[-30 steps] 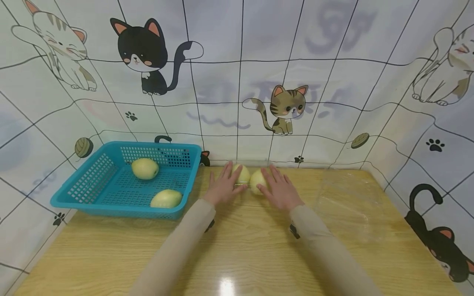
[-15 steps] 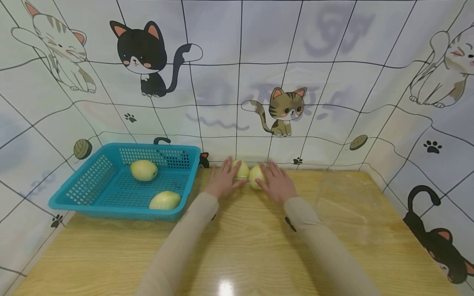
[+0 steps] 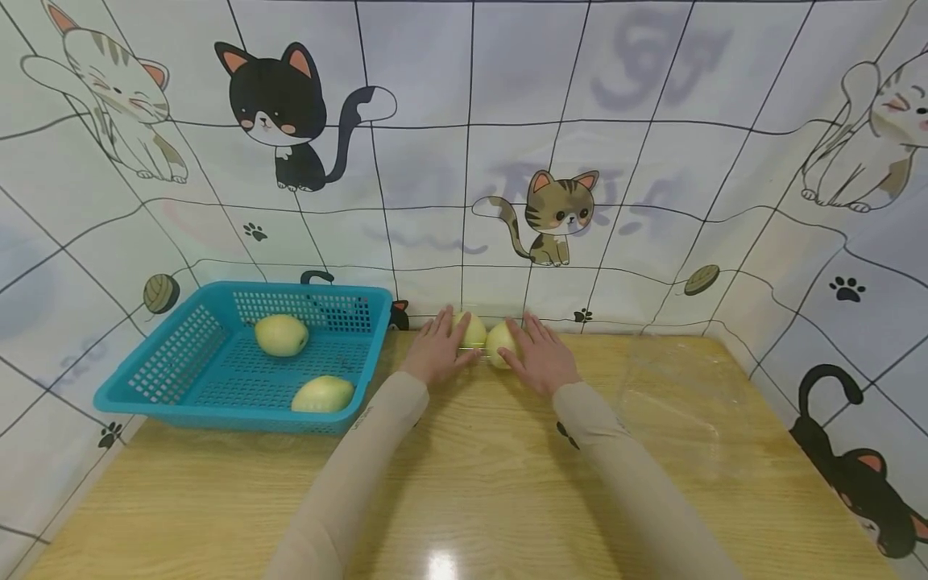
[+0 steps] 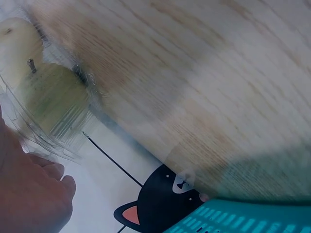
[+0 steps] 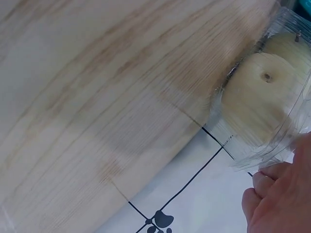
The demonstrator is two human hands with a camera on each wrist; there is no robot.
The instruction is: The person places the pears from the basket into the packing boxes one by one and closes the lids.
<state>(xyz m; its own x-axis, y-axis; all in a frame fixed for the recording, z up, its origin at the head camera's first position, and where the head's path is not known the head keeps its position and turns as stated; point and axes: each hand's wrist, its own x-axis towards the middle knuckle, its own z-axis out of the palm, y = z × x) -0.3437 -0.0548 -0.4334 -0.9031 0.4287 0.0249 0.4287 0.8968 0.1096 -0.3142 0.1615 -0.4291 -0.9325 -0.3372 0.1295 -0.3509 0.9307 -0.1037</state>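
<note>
At the back of the wooden table a clear plastic box (image 4: 73,128) holds two pale yellow-green pears, side by side. The left pear (image 4: 53,94) shows its stem; the right pear (image 5: 257,97) shows a small dimple. My left hand (image 3: 432,354) grips the box's left end, its thumb stretched along the near side and its fingers at the far side. At the right end my right hand (image 3: 542,358) grips it in mirror fashion, thumb inward. Curled fingertips (image 5: 262,187) show beside the box's edge in the right wrist view. The box's underside is hidden.
A blue perforated basket (image 3: 239,417) stands at the left with two more pears (image 3: 281,335) in it. To the right lies a faint clear plastic container (image 3: 681,395). A cat-print cloth wall (image 3: 428,161) rises right behind the table (image 3: 464,483).
Both hands and the box with the pears have shifted slightly away, toward the back wall. The basket and its pears have stayed put.
</note>
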